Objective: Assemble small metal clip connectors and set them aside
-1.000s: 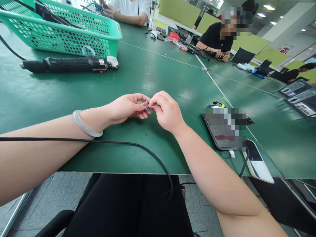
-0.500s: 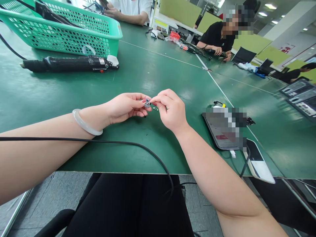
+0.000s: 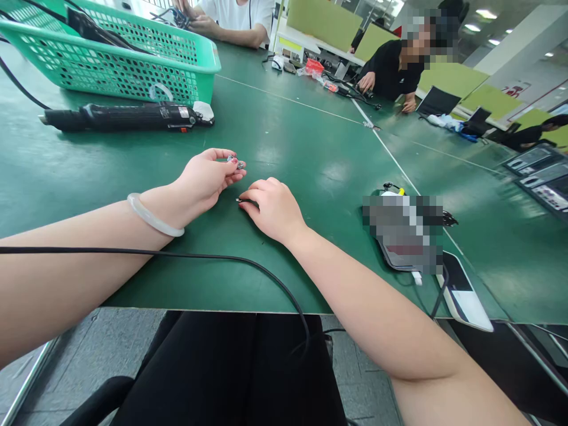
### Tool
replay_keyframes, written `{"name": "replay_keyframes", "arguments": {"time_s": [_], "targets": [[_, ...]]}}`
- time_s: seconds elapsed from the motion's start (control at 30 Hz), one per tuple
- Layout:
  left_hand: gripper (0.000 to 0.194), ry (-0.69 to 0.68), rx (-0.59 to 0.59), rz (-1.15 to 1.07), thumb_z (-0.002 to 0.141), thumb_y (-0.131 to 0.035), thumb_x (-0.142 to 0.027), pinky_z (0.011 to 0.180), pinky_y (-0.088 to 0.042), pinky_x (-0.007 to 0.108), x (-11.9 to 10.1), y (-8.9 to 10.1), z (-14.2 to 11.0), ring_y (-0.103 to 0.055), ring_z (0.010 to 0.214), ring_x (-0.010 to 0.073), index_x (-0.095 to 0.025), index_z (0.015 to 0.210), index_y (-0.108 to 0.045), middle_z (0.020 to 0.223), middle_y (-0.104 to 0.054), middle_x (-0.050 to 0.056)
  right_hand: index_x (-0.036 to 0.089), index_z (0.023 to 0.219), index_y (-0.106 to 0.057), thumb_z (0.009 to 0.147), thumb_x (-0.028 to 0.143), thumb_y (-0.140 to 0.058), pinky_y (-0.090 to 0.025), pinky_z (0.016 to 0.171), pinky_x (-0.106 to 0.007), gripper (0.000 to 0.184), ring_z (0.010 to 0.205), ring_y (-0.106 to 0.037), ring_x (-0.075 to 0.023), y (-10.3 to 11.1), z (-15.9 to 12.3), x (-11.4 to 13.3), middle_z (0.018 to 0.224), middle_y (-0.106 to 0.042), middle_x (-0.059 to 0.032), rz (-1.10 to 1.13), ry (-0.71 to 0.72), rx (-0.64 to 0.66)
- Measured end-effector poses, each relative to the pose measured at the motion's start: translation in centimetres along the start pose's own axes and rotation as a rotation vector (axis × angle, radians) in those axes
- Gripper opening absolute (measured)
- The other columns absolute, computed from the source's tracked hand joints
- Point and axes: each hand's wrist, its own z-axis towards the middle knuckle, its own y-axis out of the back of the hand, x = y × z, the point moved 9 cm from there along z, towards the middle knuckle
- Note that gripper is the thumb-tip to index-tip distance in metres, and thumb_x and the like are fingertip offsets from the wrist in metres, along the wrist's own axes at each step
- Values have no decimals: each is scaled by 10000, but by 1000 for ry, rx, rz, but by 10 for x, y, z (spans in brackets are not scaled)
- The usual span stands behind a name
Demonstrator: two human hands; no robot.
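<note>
My left hand (image 3: 208, 174), with a pale bangle at its wrist, pinches a small grey metal part (image 3: 235, 161) above the green table. The fingers partly cover it, so its exact kind cannot be made out. Lower and to the right, my right hand (image 3: 275, 207) is close to the tabletop. Thumb and fingers are closed on a tiny dark piece with a shiny end (image 3: 238, 200), too small to name. The two hands are apart.
A black electric screwdriver (image 3: 128, 116) lies before a green basket (image 3: 177, 65) with black things inside. A black cable (image 3: 213, 257) crosses my left forearm. A phone-like device (image 3: 403, 260) and a white-and-black device (image 3: 465, 296) lie right. Other people sit at the table's far side.
My left hand has moved left and away from me with the grey part. My right hand has left it, coming down and left to the tabletop, where it pinches a tiny piece.
</note>
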Motion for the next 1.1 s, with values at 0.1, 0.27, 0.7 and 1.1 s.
{"name": "replay_keyframes", "arguments": {"time_s": [0.1,0.27,0.7,1.1], "targets": [[116,5,-1,7,798,-558,-11,761,-490,245,2,-2,0,-620,649,81,-117,845,-552,770,-643,45,192,889,-722,904,305,-522,-385,768,-328,229,815,-489,-181,-2,4,-3,891,-671,-40,-21,-22,-16],[146,11,17,22,796,-571,10,768,-503,269,3,-4,0,-621,632,87,-116,869,-575,756,-659,43,183,836,-694,901,253,-504,-377,758,-315,213,813,-498,-175,1,5,-5,878,-655,-41,-30,-2,-22],[156,98,306,95,751,-673,-26,854,-520,304,15,-32,-20,-658,698,95,-122,817,-569,680,-672,16,208,781,-658,867,237,-507,-423,693,-265,176,807,-544,-131,49,-10,-31,850,-621,-12,195,-184,-396],[170,117,293,85,744,-680,-24,838,-530,285,16,-31,-18,-673,724,97,-125,817,-564,723,-693,23,196,750,-707,899,284,-471,-426,736,-293,293,809,-547,-150,57,-12,-30,834,-635,-31,74,-174,-401]]}}
